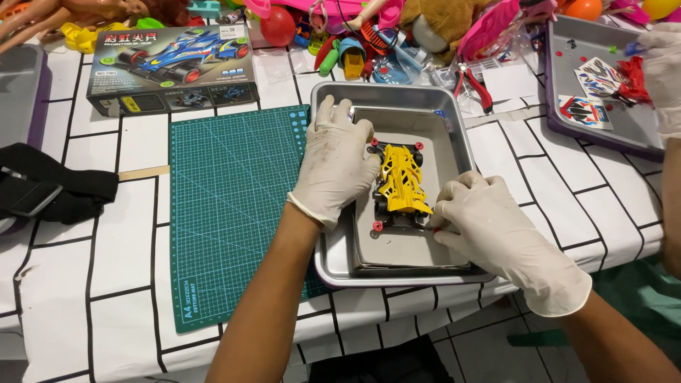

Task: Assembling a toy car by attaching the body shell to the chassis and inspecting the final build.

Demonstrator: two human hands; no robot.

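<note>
A small yellow and black toy race car (401, 186) with red rollers lies on a grey card inside a shiny metal tray (389, 96). My left hand (336, 164), in a white glove, rests against the car's left side with the fingers spread over the tray's left part. My gloved right hand (489, 227) touches the car's near right corner, fingers curled at its rear roller. Neither hand has the car lifted; it sits flat on the card.
A green cutting mat (234, 206) lies left of the tray. The model car box (170, 64) is at the back left, red-handled pliers (474, 85) behind the tray. Another person's gloved hand (663, 67) is at a grey tray with stickers (596, 85), far right. Toys pile along the back.
</note>
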